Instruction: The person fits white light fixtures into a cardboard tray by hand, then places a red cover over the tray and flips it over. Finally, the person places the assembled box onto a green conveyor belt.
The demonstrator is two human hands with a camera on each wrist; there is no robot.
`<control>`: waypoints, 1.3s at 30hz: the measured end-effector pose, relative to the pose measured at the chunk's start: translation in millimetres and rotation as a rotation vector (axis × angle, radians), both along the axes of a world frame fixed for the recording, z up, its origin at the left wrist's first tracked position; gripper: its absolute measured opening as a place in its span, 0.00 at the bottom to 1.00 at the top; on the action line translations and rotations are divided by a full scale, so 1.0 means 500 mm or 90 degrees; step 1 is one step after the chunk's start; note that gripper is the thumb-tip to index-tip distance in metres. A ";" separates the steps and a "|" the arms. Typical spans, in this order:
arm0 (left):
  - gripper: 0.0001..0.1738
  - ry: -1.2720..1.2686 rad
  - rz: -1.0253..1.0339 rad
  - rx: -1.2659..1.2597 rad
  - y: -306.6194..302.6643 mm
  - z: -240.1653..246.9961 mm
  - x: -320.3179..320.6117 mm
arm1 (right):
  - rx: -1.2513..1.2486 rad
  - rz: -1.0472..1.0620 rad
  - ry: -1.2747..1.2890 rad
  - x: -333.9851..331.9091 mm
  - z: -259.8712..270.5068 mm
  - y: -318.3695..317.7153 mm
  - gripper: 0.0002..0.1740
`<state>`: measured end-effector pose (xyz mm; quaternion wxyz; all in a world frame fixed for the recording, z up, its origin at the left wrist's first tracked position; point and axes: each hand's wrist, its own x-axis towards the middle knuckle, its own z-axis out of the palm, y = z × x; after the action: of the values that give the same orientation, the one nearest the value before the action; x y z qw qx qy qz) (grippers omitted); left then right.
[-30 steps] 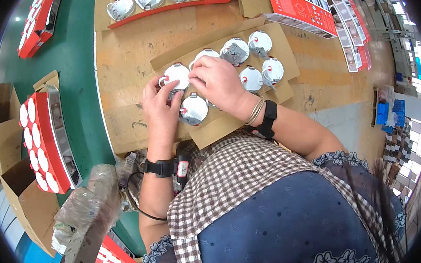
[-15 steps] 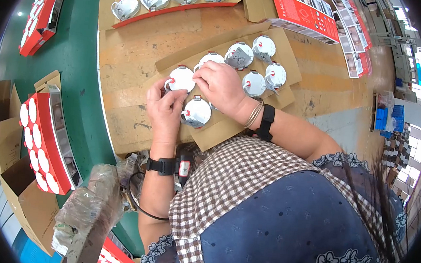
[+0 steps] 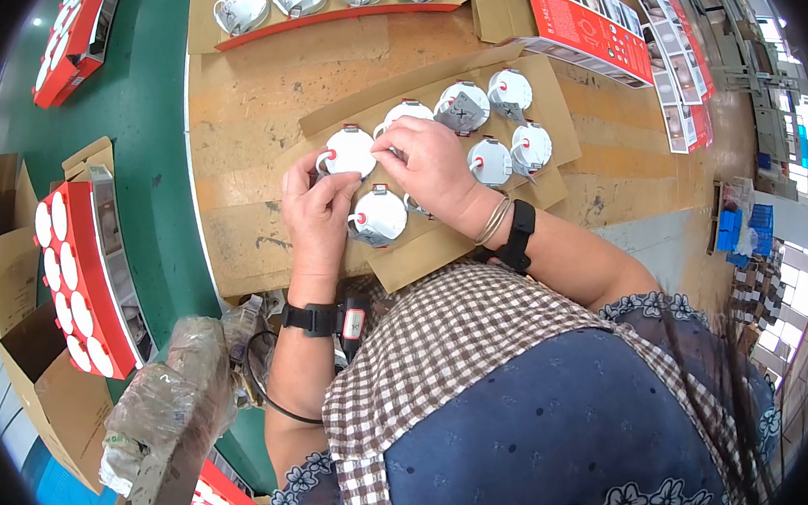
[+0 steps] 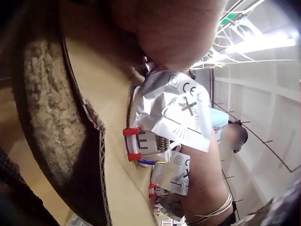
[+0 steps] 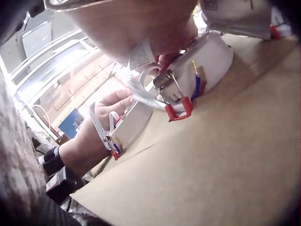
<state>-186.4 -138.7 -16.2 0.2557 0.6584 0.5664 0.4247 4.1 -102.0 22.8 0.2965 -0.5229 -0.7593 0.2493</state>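
A white round downlight, with a small red spot and a pale cable loop, lies on an opened brown carton. My left hand grips its lower left edge with thumb and fingers. On its right edge, my right hand pinches with curled fingertips; the contact itself is partly hidden. Another downlight lies just below, between the hands. In the left wrist view a silver printed label hangs beside a spring clip with red ends. The right wrist view shows a red-tipped spring clip below the palm.
More downlights lie right of my right hand. A filled carton stands at the back, with red printed boxes to its right. Red boxes sit on the green surface at left, near a brown box.
Since a second ago the left index finger has drawn back from the downlight's face to its lower edge. Both hands stay at the same downlight; the view shifts slightly.
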 end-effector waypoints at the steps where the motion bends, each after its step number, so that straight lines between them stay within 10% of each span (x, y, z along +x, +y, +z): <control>1: 0.09 0.009 -0.001 0.012 0.000 0.000 0.000 | -0.008 -0.003 0.006 0.000 0.001 -0.001 0.04; 39: 0.09 0.014 -0.006 0.042 -0.010 -0.020 0.005 | -0.003 0.007 0.048 0.013 -0.013 -0.013 0.04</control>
<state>-184.1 -143.8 -26.0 0.2297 0.6735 0.5520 0.4347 10.4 -108.4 16.4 0.3223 -0.5093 -0.7500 0.2723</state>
